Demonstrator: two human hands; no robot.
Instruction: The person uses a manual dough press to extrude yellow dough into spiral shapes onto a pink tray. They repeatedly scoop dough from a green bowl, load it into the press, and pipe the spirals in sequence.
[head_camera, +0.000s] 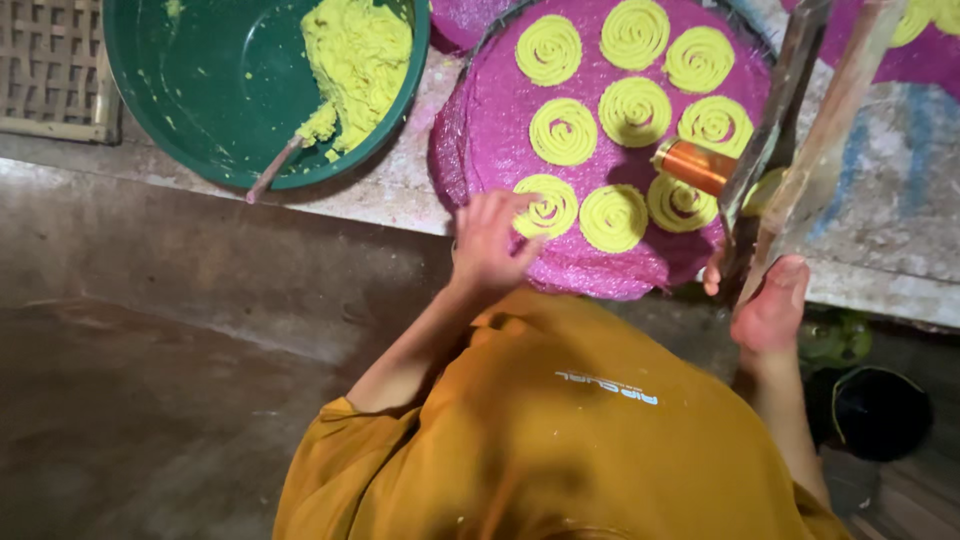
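1. Two bare hands work at the near edge of a round pink mesh tray (500, 110). The left hand (487, 243) rests with fingers loosely spread on the tray's rim, its fingertips touching the nearest yellow dough spiral (546, 207); it clamps nothing.
2. The right hand (768, 305) is wrapped around the lower end of a wooden press (800, 140), whose two long handles rise steeply toward the upper right.
3. A copper-coloured cylinder (692, 166) sits on the press, hanging over the tray's right side just above a spiral.
4. Nine spirals lie on the tray in rough rows, close together but mostly apart.
5. To the left, on the pale stone ledge (390, 190), stands a green bowl (200, 100) with a lump of yellow dough (358, 55) and a stick (275, 170) leaning out over its rim.
6. A woven basket (50, 65) sits at the far left.
7. The person's mustard shirt (560, 430) bears a small white printed label on the chest.
8. A second pink tray (930, 45) shows at the upper right.
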